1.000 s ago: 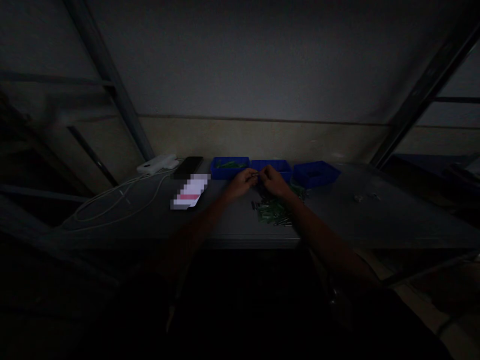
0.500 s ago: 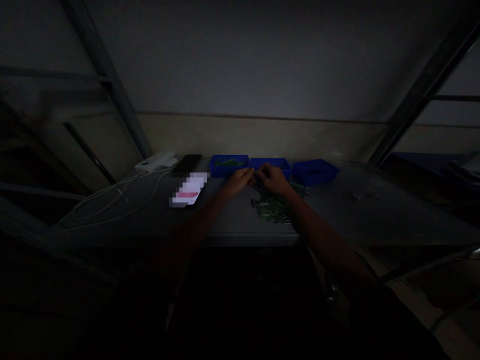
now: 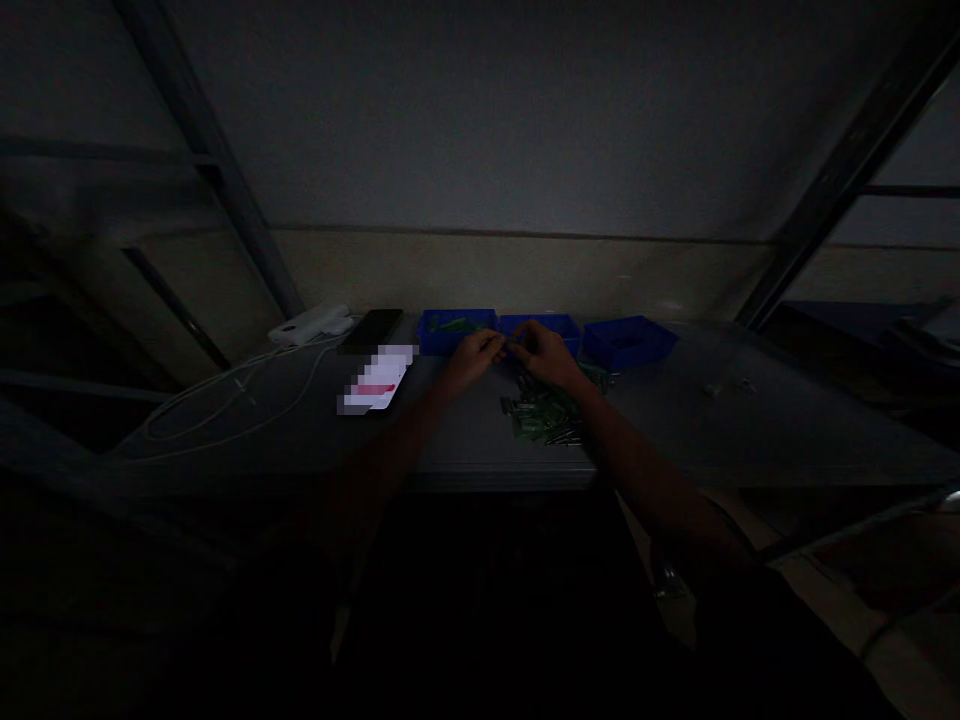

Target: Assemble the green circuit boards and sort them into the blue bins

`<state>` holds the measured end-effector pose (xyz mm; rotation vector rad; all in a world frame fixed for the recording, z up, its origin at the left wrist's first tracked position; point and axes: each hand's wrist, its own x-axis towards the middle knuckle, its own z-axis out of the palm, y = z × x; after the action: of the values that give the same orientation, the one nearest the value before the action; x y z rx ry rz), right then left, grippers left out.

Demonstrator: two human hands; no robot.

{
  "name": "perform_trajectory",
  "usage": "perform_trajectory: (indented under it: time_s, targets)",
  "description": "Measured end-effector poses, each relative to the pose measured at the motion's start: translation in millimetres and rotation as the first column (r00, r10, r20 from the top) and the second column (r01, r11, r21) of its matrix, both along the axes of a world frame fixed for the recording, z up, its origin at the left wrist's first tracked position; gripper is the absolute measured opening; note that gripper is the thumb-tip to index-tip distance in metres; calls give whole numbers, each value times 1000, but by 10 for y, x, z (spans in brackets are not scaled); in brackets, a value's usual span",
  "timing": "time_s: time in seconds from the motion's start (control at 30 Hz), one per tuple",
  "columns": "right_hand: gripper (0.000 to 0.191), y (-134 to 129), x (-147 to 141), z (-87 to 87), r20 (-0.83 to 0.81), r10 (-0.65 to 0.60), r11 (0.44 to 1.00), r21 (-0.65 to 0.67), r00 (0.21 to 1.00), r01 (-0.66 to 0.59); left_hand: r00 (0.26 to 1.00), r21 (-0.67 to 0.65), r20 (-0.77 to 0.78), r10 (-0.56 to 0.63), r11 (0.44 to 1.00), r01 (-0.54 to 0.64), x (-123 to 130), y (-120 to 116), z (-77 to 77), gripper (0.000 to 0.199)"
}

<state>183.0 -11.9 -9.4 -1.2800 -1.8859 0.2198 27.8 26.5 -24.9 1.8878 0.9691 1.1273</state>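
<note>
L hand (image 3: 478,357) & R hand (image 3: 547,352) nearly meet, both curled; can't tell if clamped on anything. Loose pile of slim green & silver, metal-looking pieces (image 3: 541,416) lies at R hand's 6 o'clock, R nearer, long axes mixed. Blue rectangular plastic-looking bin (image 3: 433,344) w/ green strips (image 3: 454,326) sits approx L hand's 11 o'clock; grey tabletop (image 3: 465,435) looks smooth.

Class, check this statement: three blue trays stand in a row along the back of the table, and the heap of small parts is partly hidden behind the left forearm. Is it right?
Not quite: the head view shows the heap of small parts partly hidden behind the right forearm. Three blue trays do stand along the back of the table.
</note>
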Motion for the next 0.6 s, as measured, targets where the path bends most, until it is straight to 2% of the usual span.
perform_trajectory:
  time_s: [0.1, 0.2, 0.3, 0.37, 0.6]
  targets:
    - [21, -3, 1, 6, 34, 9, 1000, -4, 999, -9, 999, 9, -41, 4, 1000, -3, 2, -9, 6, 29]
    - [16, -8, -1, 22, 49, -20, 1000, -9, 999, 20, 1000, -6, -17, -22, 1000, 22, 11, -44, 26, 28]
    - [19, -16, -3, 37, 53, -45, 999, -11, 998, 46, 998, -41, 53, -34, 999, 36, 15, -87, 49, 20]
    - [23, -20, -4, 42, 53, -45, 999, -12, 998, 45, 996, -46, 78, -37, 998, 41, 13, -105, 59, 21]
    - [26, -8, 6, 7, -7, -19, 1000, -16, 1000, 19, 997, -40, 80, -10, 999, 13, 12, -86, 61, 14]
